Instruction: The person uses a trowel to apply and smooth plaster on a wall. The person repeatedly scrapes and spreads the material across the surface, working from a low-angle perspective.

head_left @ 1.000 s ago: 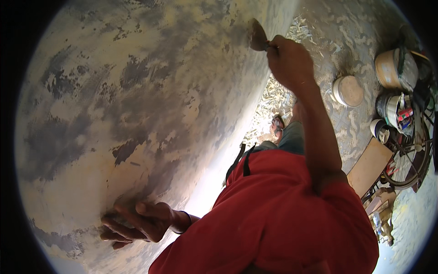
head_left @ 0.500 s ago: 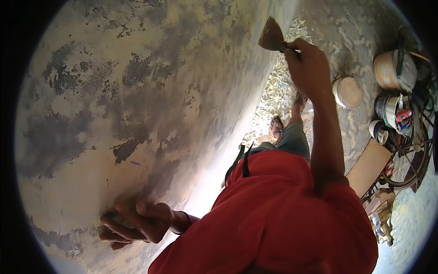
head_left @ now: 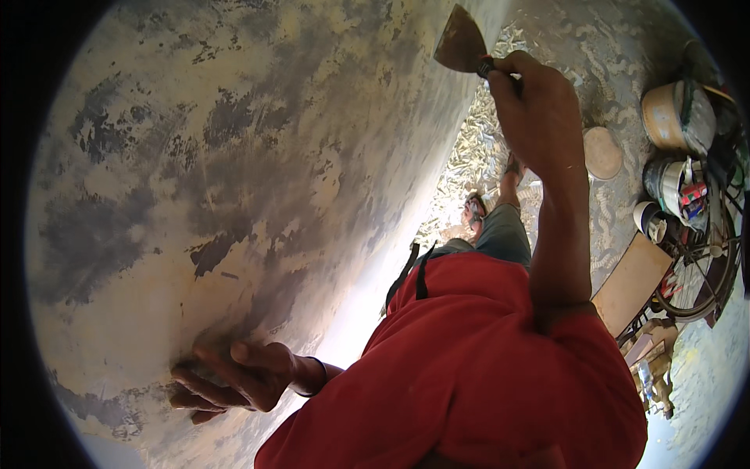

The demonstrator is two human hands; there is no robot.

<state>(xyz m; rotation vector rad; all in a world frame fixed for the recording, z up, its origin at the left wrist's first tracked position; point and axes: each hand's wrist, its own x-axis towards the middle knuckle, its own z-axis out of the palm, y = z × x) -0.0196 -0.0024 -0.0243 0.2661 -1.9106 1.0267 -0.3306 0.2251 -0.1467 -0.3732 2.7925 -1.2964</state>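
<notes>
A wall (head_left: 258,156) with patchy pale and grey coating fills the left of the head view. My right hand (head_left: 535,109) grips a putty knife (head_left: 461,43) by its dark handle, its wide blade tilted up at the upper edge of the wall, against the littered floor behind; I cannot tell whether it touches the wall. Low on the wall at lower left, my left hand (head_left: 234,375) rests with fingers apart and holds nothing.
Pale scraps (head_left: 469,156) litter the floor along the wall, near my sandalled feet. To my right are a round lidded container (head_left: 603,148), a larger bucket (head_left: 664,117), a tub of tools (head_left: 664,187), a board (head_left: 629,289) and a bicycle wheel (head_left: 695,277).
My right hand with the putty knife has moved rightward from its earlier place on the wall, then upward over the last half second. My left hand has hardly moved.
</notes>
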